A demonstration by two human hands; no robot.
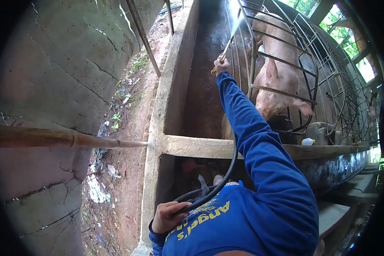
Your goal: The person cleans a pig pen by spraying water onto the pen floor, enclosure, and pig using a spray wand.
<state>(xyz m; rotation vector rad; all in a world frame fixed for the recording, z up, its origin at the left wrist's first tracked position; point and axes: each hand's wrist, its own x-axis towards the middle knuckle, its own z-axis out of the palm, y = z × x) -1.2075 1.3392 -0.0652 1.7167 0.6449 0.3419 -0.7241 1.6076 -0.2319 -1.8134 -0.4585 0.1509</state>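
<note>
1. While the blue shirt fills the nearest part of the view, the person's left hand sits low beside it, fingers curled over a thick black hose. The hand is mostly closed, its back turned up, and the hose passes beneath the fingers.

2. From the left hand, the hose bends across the front of the shirt and rises to the extended right sleeve, where the arm hides it. Another stretch lies close to the first near the left hand.

3. Just past the shirt, a concrete ledge crosses the pen and meets a long side wall on the left. A white bottle with a yellow cap stands at the ledge, to the right of the sleeve.

4. At the end of the straightened arm, the right hand is closed in a grip around a slim spray wand. Something yellowish shows beside this hand, too small to make out.

5. The wand points away from the person, over the dark, wet floor, and a bright white spray leaves its tip beside the metal bars.

6. Behind those bars, right of the wand, a pale pig faces toward the person, head lowered.

7. Farthest off, green foliage shows through gaps at the upper right.
</note>
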